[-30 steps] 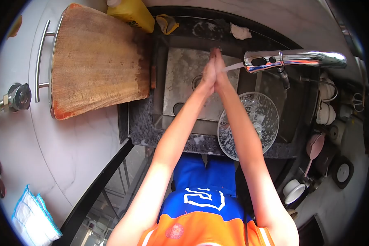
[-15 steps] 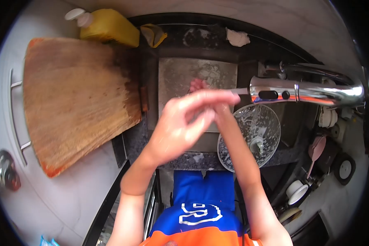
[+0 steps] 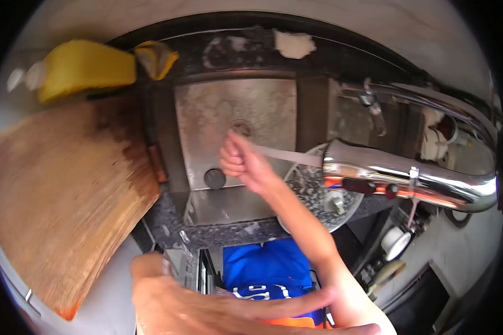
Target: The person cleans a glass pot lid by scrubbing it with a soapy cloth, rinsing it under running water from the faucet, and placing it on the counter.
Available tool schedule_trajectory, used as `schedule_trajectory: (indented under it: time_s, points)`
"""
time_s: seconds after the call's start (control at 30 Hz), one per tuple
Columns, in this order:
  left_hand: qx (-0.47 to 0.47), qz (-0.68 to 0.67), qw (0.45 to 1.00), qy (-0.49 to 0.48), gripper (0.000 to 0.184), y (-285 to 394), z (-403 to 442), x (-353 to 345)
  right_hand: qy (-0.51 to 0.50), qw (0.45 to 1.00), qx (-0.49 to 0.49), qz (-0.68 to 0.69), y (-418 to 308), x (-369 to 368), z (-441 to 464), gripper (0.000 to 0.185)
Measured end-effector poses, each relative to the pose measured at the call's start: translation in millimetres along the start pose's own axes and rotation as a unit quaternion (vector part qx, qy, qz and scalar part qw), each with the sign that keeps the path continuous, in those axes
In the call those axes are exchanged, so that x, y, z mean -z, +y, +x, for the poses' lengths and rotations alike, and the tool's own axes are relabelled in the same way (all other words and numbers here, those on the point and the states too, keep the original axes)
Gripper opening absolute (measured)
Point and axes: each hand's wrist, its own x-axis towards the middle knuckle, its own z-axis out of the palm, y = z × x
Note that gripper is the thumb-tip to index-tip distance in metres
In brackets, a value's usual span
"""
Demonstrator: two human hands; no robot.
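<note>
My right hand [image 3: 245, 163] is over the metal sink [image 3: 201, 106], its fingers curled in with nothing visible in them. A pale stream of water [image 3: 290, 156] runs from the chrome faucet [image 3: 369, 167] toward this hand. My left hand [image 3: 207, 307] is large and close to the camera at the bottom, wet, with fingers stretched out and apart, holding nothing. Water drops [image 3: 184, 237] hang in the air just above it. Under the faucet and partly behind my right forearm lies a round, see-through lid with a knob [image 3: 335, 202], covered in drops.
A thick wooden cutting board [image 3: 67, 184] is at the left, beside a yellow pump bottle [image 3: 86, 70]. A yellow-and-grey cloth or sponge [image 3: 157, 58] and a crumpled white piece [image 3: 294, 44] lie behind the sink. A dark round disc [image 3: 215, 178] sits near the drain [image 3: 240, 128].
My hands were together under the faucet and have come apart. The left has swung down toward the camera; the right has moved lower and left over the sink. The view has shifted.
</note>
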Motion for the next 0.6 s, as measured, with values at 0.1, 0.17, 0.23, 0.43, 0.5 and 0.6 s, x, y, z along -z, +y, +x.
schedule_trajectory:
  time_s: [0.1,0.17,0.23,0.43,0.5,0.6]
  points:
    - [0.043,-0.112,0.992,-0.04,0.047,-2.0,11.8,-10.2,0.024,1.0,0.01,0.016,-4.6,0.7,-3.4,0.036]
    - [0.058,-0.177,0.982,0.03,0.048,-1.8,14.0,-21.4,0.034,0.998,-0.001,0.046,0.1,-7.3,1.6,0.031]
    - [0.024,-0.131,0.991,0.019,0.047,-3.8,11.4,-14.6,0.102,0.993,0.051,-0.025,-4.9,-12.3,0.5,0.026]
    - [-0.024,-0.023,0.996,0.081,0.039,-8.8,-0.7,-17.0,0.152,0.986,0.066,0.0,-24.5,-19.4,-5.5,0.029]
    - [-0.017,-0.038,0.997,0.069,0.037,-12.8,-0.2,-15.2,0.068,0.996,0.05,0.031,-27.5,-21.1,-8.2,0.024]
    - [-0.011,-0.066,0.996,0.053,0.034,-17.3,4.0,-16.6,-0.015,0.992,0.07,0.103,-19.6,-1.6,-3.4,0.045]
